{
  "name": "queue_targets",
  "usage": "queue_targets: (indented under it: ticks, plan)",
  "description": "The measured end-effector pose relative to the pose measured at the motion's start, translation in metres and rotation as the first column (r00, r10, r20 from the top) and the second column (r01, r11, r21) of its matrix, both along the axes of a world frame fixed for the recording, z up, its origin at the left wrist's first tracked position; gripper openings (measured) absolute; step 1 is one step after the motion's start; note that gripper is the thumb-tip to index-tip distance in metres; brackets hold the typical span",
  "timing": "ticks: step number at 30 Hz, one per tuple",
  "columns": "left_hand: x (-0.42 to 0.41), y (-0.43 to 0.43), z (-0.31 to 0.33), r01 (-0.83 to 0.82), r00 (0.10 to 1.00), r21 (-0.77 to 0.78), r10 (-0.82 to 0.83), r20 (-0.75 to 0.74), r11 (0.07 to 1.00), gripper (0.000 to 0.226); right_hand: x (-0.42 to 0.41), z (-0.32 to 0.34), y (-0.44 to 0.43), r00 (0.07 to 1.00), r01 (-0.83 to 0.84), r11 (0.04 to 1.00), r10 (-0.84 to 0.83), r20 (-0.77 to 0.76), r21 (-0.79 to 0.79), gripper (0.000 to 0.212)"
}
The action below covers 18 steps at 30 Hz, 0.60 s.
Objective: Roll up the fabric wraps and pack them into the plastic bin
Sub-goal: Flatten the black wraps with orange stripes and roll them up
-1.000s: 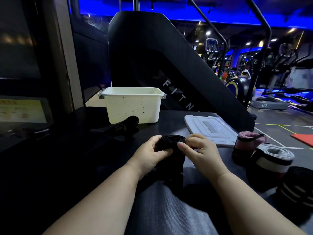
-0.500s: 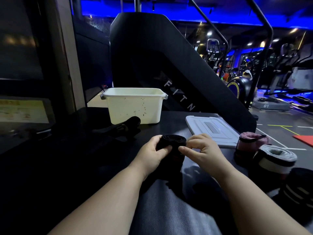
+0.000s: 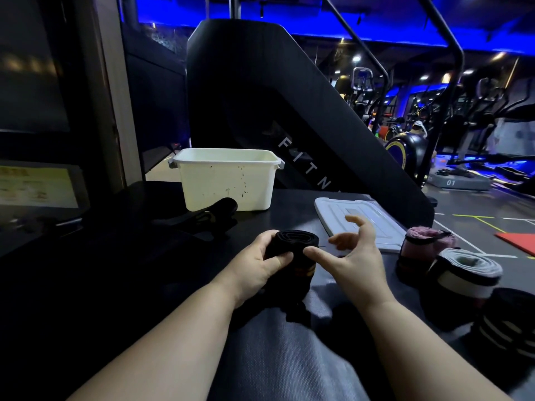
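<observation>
Head view: your right hand (image 3: 357,256) releases the black wrap (image 3: 295,241), fingers spread; your left hand (image 3: 259,266) grips it, rolling unfinished.

Both bare forearms reach forward from the lower edge and converge, the left hand (image 3: 259,266) with fingers (image 3: 263,241) and thumb curled round a black rolled wrap (image 3: 295,241), the right hand (image 3: 360,257) just beside it, palm inward, digits spread, loosely bent, holding nothing.
</observation>
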<state>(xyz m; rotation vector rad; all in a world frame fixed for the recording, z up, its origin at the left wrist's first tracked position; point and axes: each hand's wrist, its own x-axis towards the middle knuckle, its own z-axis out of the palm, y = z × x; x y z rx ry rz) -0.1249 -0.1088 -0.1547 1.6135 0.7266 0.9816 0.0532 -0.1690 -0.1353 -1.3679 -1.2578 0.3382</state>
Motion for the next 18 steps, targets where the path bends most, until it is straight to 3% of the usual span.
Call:
queue_targets:
  ticks: [5,7,13,18]
  plan:
    - [-0.0012,0.0001,-0.0004,-0.018,0.997,0.049,0.021,-0.068,0.999,0.054,-0.0005,-0.0031,0.0027,0.964,-0.263,0.951,0.264,-0.016,-0.161,0.043]
    - [0.0002,-0.0003,0.0000,-0.055,0.995,0.083,0.062,-0.084,0.995,0.050,-0.0028,-0.0018,0.0016,0.933,-0.357,0.921,0.358,-0.020,-0.157,0.027]
    - [0.0020,-0.0011,0.0030,-0.125,0.986,0.114,0.137,-0.098,0.985,0.027,0.0034,-0.0016,0.0020,0.927,-0.369,0.907,0.375,-0.008,-0.202,0.025]
    - [-0.0034,-0.0072,0.0082,-0.021,0.997,0.003,0.021,-0.073,1.000,0.029,0.0024,-0.0058,0.0031,0.911,-0.413,0.886,0.405,-0.083,-0.211,0.028]
